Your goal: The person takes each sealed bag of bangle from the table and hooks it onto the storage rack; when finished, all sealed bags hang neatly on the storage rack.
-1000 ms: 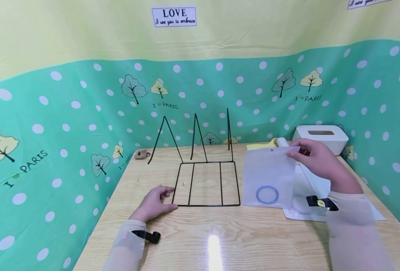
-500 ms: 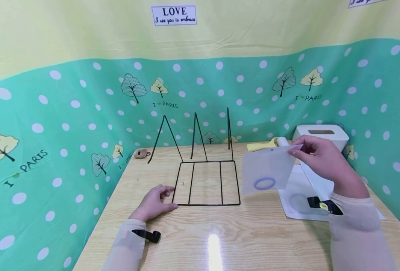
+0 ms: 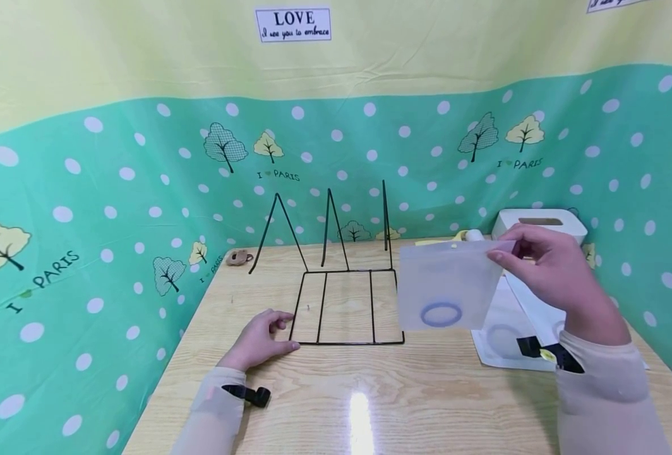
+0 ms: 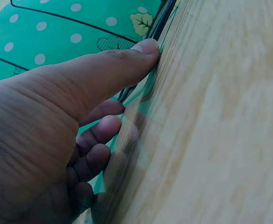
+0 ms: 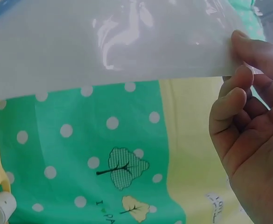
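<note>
A black wire rack [image 3: 347,343] with several upright pointed dividers stands mid-table. At its front left corner, my left hand [image 3: 259,344] holds the base wire; the thumb [image 4: 113,65] lies on the wire and the other fingers curl in beside it. My right hand [image 3: 552,268] pinches the upper right corner of a translucent, milky plastic pouch [image 3: 455,272]. A blue ring [image 3: 424,315] shows near the pouch's bottom edge. Hanging upright, the pouch overlaps the rack's right side in the head view. The right wrist view shows its glossy surface [image 5: 127,46].
White and pale pouches or sheets [image 3: 498,351] lie on the table under the right forearm. Behind them are a white tissue box [image 3: 540,221] and a yellow-handled roller [image 5: 4,207], partly hidden. A small brown object [image 3: 237,258] sits back left. Patterned cloth surrounds the table.
The right hand has moved slightly right while the pouch swung up off the table and leftward, nearer the rack. The left hand and the rack have stayed put.
</note>
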### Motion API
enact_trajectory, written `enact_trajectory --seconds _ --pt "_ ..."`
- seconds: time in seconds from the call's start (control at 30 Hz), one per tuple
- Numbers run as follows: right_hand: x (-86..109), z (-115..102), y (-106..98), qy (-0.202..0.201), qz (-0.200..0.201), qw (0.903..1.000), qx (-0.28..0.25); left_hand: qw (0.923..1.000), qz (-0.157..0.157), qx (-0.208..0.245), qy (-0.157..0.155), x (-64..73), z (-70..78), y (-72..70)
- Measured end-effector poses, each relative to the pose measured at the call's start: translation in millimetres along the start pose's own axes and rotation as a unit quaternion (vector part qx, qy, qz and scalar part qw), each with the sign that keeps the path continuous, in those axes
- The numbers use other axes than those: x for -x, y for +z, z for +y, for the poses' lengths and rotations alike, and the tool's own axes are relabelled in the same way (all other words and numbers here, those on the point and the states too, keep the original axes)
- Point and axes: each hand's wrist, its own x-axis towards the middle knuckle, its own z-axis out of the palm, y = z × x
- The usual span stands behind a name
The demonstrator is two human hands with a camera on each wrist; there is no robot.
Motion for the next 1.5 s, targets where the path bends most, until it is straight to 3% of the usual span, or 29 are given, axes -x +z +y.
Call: enact_trajectory --seconds 0.47,0.8,1.0,1.17,1.5 --pt "0.9 -22.1 19.8 -0.037 -0.012 0.9973 -0.062 0.9999 -0.003 0.005 -0.01 0.2 -2.9 -0.2" --pt "-2.8 -38.0 42.5 -0.057 0.027 0.9885 -0.137 1.0 -0.002 0.006 -0.006 1.7 -1.8 -0.6" --pt "-5.5 -47.5 56.4 -0.053 0.003 0.9884 -0.142 0.9999 -0.001 0.011 -0.003 2.7 -1.9 -2.3" --pt "-6.6 -54.7 66.8 -0.047 -0.009 0.9889 -0.141 0.9995 -0.002 0.032 -0.007 4.4 -3.4 -5.0" --pt "-7.7 -60.5 87.7 -0.042 -0.004 0.9843 -0.171 0.9952 0.014 0.094 0.024 12.7 -5.2 -25.9"
